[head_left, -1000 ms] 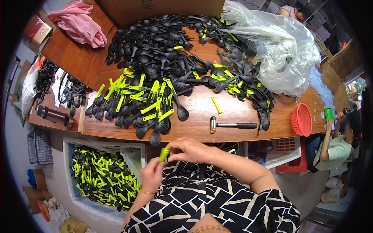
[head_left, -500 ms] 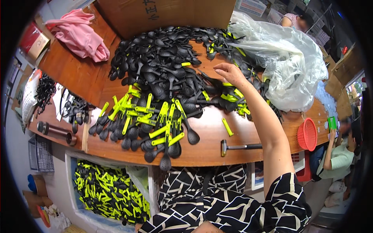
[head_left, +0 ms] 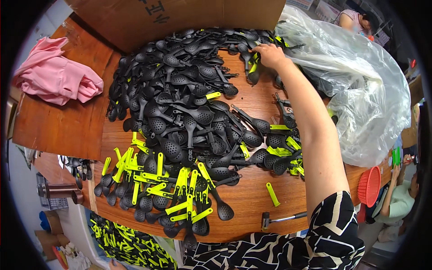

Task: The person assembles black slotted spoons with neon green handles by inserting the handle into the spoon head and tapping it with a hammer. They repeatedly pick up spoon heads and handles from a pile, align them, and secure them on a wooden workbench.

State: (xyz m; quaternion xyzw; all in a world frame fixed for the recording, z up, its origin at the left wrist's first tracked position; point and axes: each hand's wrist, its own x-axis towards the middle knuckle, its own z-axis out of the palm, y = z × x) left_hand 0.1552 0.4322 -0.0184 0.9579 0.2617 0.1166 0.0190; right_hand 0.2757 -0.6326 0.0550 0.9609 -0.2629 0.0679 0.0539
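Observation:
My right hand [head_left: 272, 56] reaches to the far side of the table, its fingers curled down over the handle end of a black spoon [head_left: 253, 75] with lime green on it. The fingertips are partly hidden. Left of it spreads a large heap of black slotted spoons [head_left: 189, 121], most of them with bare black stems. At the near edge several spoons carry lime green handles [head_left: 189, 204]. Only a sliver of my left hand [head_left: 117, 264] shows at the lower edge, beside a bin of green-and-black spoons [head_left: 130, 245]; its fingers cannot be made out.
A loose green handle [head_left: 272, 194] and a hammer [head_left: 283, 219] lie on the wooden table [head_left: 252, 198]. A cardboard box [head_left: 180, 18] stands behind the heap. Clear plastic sheeting [head_left: 360, 99] and a red basket [head_left: 369, 186] are at right, pink cloth [head_left: 58, 74] at left. Other people sit at right.
My right hand has moved farther away, from above the table to the spoons by the cardboard box, and its fingers have curled down. The view has shifted forward over the table.

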